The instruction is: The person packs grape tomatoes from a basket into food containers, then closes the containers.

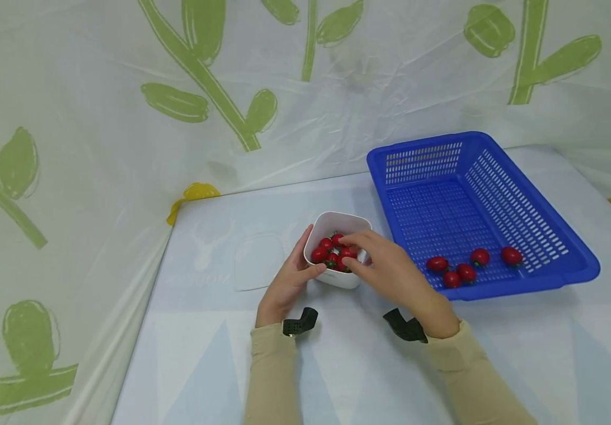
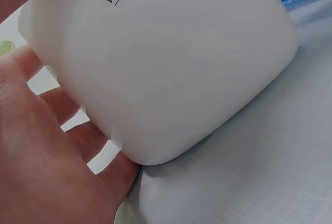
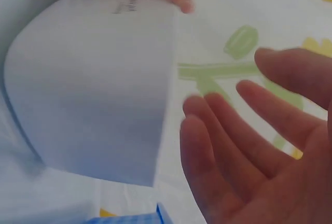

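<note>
At left, the person's left grip (image 1: 289, 276) clasps the white container (image 1: 339, 279) by its side, thumb at the rim; if that hold slackens, the container could tip and spill the red cherry tomatoes (image 1: 332, 258) gathered inside. The right grip (image 1: 392, 267) hovers at its opening, fingers loosely spread with nothing between them; a careless dip might bruise fruit or knock the wall. Further right on the counter (image 1: 206, 378), the blue basket (image 1: 422, 144) holds five more tomatoes (image 1: 466, 273) near its close side, liable to roll if bumped.
</note>
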The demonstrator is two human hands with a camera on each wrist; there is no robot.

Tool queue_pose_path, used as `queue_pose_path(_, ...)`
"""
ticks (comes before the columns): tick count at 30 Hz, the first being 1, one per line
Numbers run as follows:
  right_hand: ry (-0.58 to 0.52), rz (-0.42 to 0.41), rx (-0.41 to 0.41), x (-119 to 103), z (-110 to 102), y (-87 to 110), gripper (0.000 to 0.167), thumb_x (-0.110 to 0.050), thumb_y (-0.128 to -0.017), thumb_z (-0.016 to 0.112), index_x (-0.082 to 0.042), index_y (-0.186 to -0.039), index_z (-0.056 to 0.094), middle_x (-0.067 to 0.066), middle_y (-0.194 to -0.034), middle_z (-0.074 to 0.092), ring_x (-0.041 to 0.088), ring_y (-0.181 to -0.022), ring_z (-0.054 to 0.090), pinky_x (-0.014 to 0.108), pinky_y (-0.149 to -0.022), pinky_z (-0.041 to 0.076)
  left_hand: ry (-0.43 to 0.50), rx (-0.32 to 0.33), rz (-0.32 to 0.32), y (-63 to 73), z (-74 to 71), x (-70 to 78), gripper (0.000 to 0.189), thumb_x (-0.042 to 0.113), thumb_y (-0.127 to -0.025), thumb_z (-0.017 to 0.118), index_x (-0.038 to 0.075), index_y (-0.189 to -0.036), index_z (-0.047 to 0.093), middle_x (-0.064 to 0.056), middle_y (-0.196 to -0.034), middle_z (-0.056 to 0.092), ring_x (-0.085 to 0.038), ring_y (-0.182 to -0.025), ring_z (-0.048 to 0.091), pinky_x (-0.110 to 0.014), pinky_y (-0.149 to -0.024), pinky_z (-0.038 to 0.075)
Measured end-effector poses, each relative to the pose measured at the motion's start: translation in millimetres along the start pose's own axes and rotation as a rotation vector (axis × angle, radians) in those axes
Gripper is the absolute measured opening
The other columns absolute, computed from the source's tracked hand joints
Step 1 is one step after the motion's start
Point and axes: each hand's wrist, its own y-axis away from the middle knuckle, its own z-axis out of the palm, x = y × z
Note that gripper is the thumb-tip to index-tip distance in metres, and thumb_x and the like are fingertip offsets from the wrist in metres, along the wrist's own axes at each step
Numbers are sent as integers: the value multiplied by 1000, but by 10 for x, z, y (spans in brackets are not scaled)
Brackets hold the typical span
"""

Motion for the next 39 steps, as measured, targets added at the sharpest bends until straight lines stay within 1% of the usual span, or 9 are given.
queue_pose_path(3,-101,-23,-30,16,-73,5,35,-23,-83,63,-16,-117,56,-3,-101,59,11,-84,54,30,-67,48,9,20,-5,-16,-30,-51,73,2,-86,55,32,-142,18,-1,-146,22,-18,-131,24,-40,-103,22)
queue_pose_path(6,-206,-11,-72,28,-126,14,33,-26,-85,61,-18,-117,56,-5,-102,59,8,-92,54,33,-73,47,13,33,-2,-34,-50,-99,73,3,-85,56,35,-141,21,1,-145,24,-15,-130,25,-41,-103,21)
queue_pose_path(9,-289,2,-119,31,-163,24,33,-32,-87,57,-21,-118,56,-6,-105,58,8,-95,53,32,-76,45,15,27,1,-39,-50,-113,73,3,-85,55,35,-141,21,2,-144,24,-14,-130,25,-41,-104,20)
queue_pose_path(13,-405,11,-169,17,-227,34,32,-33,-87,56,-21,-117,56,-5,-107,58,12,-93,56,34,-76,46,27,4,-1,-29,-23,-67,73,0,-87,52,32,-142,18,0,-145,22,-15,-131,23,-40,-104,19)
queue_pose_path(16,-451,24,-200,10,-282,25,31,-32,-87,57,-20,-116,57,-5,-106,58,13,-94,56,34,-77,47,22,-3,3,-6,-2,-9,73,-2,-87,50,28,-144,14,-3,-146,20,-18,-132,21,-41,-104,18)
queue_pose_path(20,-412,22,-247,42,-356,8,31,-33,-85,59,-20,-113,58,-5,-105,59,11,-97,53,32,-79,46,2,5,7,14,22,35,74,-1,-87,50,24,-144,12,-6,-147,18,-21,-132,19,-42,-104,18)
queue_pose_path(24,-357,23,-305,122,-433,11,29,-34,-85,60,-23,-111,58,-5,-105,59,10,-97,54,31,-78,47,2,11,5,12,33,39,74,-1,-86,52,25,-144,12,-4,-147,17,-22,-133,18,-42,-104,18)
queue_pose_path(30,-346,43,-369,266,-560,84,32,-35,-85,59,-24,-115,56,-5,-107,59,10,-98,54,31,-78,47,-6,17,5,-2,43,32,74,-1,-86,51,26,-144,14,-1,-147,17,-22,-133,16,-42,-104,18)
queue_pose_path(39,-313,90,-472,442,-869,150,33,-33,-85,59,-28,-117,53,-6,-111,56,12,-99,54,32,-79,46,2,11,18,9,37,41,74,-2,-86,51,25,-144,14,-3,-147,16,-22,-134,14,-42,-105,16)
